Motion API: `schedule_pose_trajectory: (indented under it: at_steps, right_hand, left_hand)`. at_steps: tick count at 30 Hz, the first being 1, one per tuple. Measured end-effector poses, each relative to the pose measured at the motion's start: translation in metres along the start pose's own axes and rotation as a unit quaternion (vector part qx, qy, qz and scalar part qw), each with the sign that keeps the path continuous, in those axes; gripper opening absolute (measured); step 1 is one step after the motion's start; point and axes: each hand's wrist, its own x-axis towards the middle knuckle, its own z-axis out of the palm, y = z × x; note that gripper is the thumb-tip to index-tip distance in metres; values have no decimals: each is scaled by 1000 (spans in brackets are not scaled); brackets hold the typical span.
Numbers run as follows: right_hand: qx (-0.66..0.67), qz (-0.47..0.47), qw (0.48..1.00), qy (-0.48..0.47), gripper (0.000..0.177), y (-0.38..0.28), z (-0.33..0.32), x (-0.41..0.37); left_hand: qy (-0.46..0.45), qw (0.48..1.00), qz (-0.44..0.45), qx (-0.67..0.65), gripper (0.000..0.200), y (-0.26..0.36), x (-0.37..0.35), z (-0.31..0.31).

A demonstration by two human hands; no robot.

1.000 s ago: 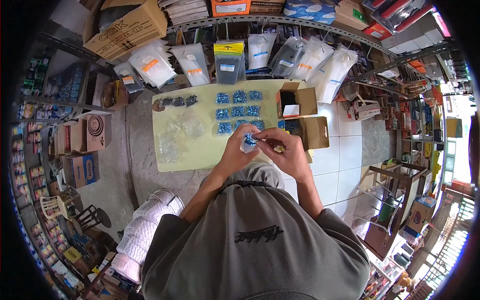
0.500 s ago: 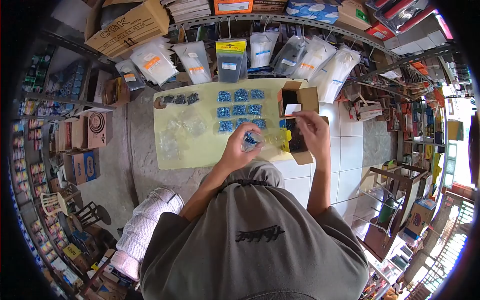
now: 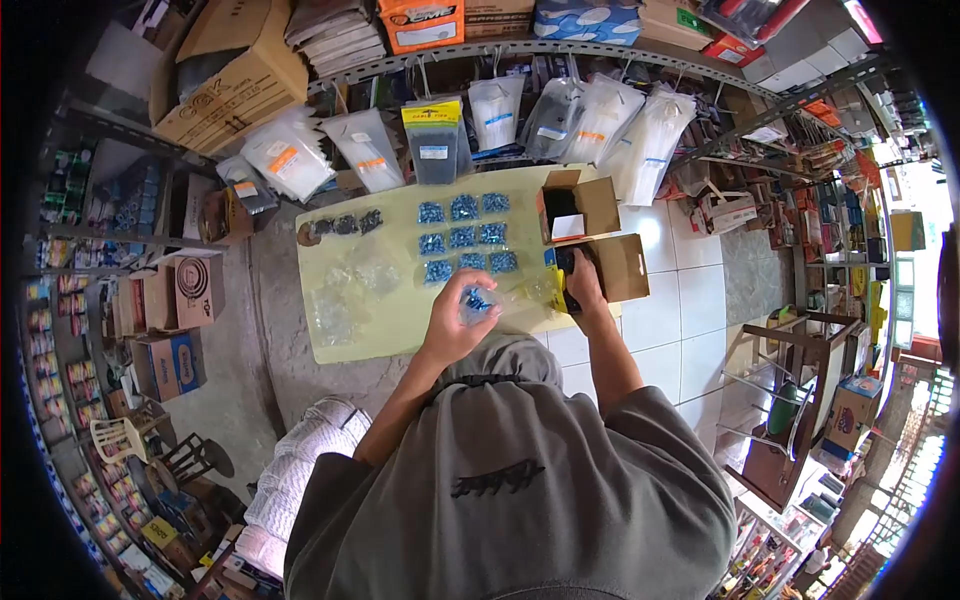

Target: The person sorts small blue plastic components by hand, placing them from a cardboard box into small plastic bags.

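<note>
While the left hand (image 3: 452,328), grip clenched, holds a clear plastic bag of blue pieces (image 3: 476,299) over the six-o'clock edge of the pale yellow desk (image 3: 400,336), the right hand (image 3: 584,286) delves into the brown cardboard box (image 3: 626,265) at three o'clock, grip hidden; tilted unwatched, the bag might spill.

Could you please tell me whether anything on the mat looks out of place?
Nothing looks spilled or damaged. The blue packets lie in tidy rows on the mat, but the clear bags beside them lie in a loose heap. The left hand holds a small bag of blue pieces; the right hand is at the nearer box.
</note>
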Motion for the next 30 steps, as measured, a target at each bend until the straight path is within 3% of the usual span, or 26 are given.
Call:
schedule_pose_trajectory:
  at_steps: [5,11,14,21,24,26,27,28,30]
  right_hand:
    - [57,50,997,-1,47,3,2,5]
    - [84,95,992,-22,22,-3,-11,1]
    - [81,64,994,27,16,-6,-8,-7]
    - [192,129,964,129,11,-50,-44,-33]
    - [301,167,928,145,7,-64,-61,-36]
    - [560,180,799,127,7,-85,-83,-36]
    - [622,182,754,108,6,-108,-100,-38]
    - [622,183,754,106,6,-124,-111,-38]
    - [726,122,676,40,5,-151,-127,-39]
  left_hand:
    - [12,1000,-15,-7,36,-4,-2,1]
    - [6,1000,-9,0,36,-5,2,1]
    - [3,1000,-12,-1,36,-4,3,0]
    - [-20,999,-18,-17,38,-6,2,-4]
    - [1,1000,-7,-5,36,-9,3,-3]
    - [-3,1000,-14,-12,36,-8,4,-2]
    - [-6,1000,-20,-19,36,-7,5,-1]
    - [-5,1000,-21,-18,36,-7,5,-1]
    - [-38,999,-8,-18,39,-5,7,-1]
